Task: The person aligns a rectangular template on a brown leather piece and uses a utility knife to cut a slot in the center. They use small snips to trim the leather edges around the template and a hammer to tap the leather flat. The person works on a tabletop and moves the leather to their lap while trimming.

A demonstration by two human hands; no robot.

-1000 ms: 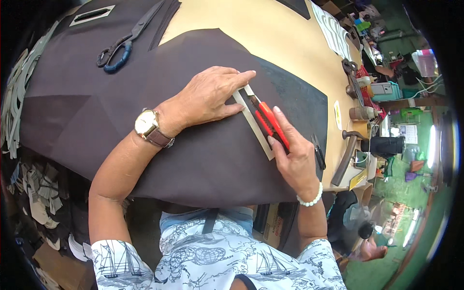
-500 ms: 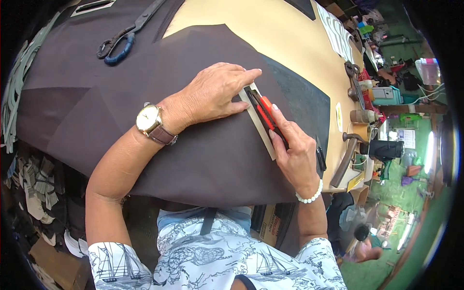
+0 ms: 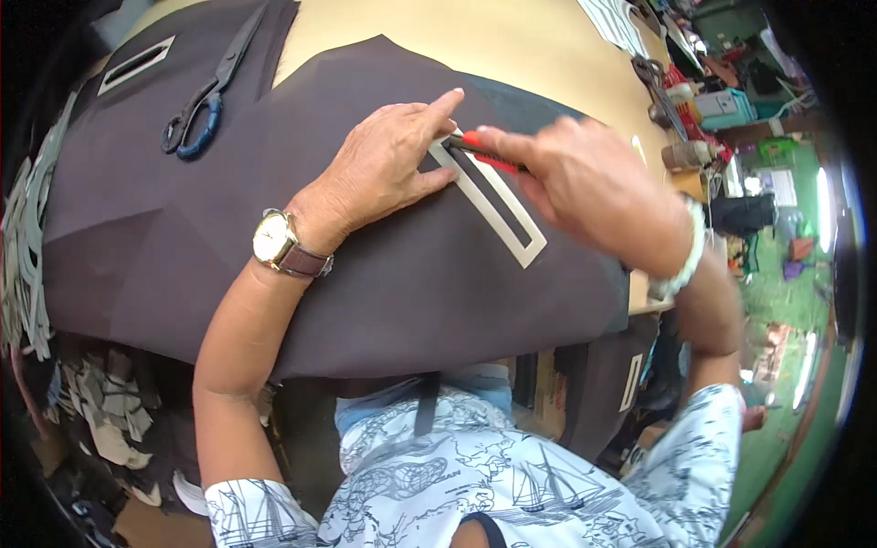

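A pale, narrow rectangular frame with a long slot lies slantwise on a dark brown sheet. My left hand rests on the sheet at the frame's far end, thumb and fingers apart, pressing beside and on its edge. A red and black utility knife is gripped in my right hand, index finger stretched along it. The knife's front end is at the far end of the slot, close to my left fingertips. Its blade tip is too small to make out.
Scissors with blue-wrapped handles lie at the far left, near a second slotted frame. Pale strips hang at the left edge. Beyond the sheet is a tan tabletop. Tools and containers crowd the right side, including a teal box.
My right hand has swung up and rightward around the knife, which now points across the slot's far end rather than along it. My left hand keeps its place on the frame. The view has shifted.
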